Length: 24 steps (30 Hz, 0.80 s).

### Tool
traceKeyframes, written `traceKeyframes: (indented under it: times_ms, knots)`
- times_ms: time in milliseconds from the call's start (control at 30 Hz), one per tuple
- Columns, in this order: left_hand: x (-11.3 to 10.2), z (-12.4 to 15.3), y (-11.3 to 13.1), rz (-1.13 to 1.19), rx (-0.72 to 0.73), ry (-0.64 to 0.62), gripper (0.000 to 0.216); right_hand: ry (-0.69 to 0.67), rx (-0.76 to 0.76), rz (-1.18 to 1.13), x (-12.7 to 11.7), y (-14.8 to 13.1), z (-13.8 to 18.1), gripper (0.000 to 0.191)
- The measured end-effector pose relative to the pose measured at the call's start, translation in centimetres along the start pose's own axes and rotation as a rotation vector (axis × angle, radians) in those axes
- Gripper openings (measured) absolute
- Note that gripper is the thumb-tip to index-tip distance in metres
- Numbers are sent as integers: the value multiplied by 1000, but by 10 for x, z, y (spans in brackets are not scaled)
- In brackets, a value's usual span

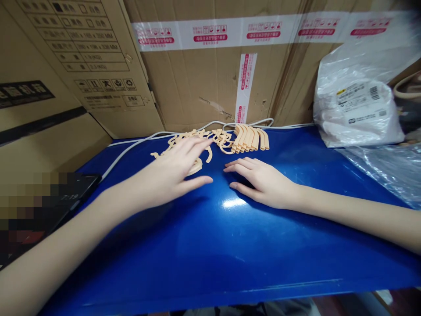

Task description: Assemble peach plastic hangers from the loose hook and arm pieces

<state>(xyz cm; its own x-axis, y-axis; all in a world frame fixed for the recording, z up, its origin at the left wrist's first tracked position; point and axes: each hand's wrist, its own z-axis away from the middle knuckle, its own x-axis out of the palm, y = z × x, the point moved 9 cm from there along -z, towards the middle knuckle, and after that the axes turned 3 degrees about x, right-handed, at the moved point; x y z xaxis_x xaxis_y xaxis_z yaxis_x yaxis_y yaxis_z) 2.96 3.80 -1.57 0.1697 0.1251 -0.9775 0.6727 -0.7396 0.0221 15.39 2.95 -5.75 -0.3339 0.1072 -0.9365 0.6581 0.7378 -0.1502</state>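
My left hand (pixel 171 171) reaches over a loose heap of peach-coloured curved plastic pieces (pixel 217 137) on the blue table top (pixel 210 245). Its fingers are stretched out flat, the fingertips on or just above the heap. My right hand (pixel 263 182) lies palm down on the blue surface a little in front of the pieces, fingers extended and slightly apart, holding nothing. A tidy row of the same pieces (pixel 251 138) stands packed side by side at the right of the heap.
Taped cardboard boxes (pixel 213 66) wall the back and left. A white cable (pixel 131 147) runs along the rear edge. A dark phone (pixel 69 195) lies at the left. White plastic bags (pixel 355 105) and clear film (pixel 388 171) sit at the right.
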Motion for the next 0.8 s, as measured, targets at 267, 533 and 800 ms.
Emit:
traceKeyframes:
  times_ms: [267, 533, 800]
  knots:
    - [45, 4, 34, 174, 41, -191, 79, 116, 135, 169, -15, 17, -1, 24]
    - [55, 4, 39, 210, 97, -193, 72, 330, 398, 247, -72, 109, -5, 24]
    - [54, 3, 39, 170, 107, -169, 70, 49, 561, 243, -41, 180, 0, 41]
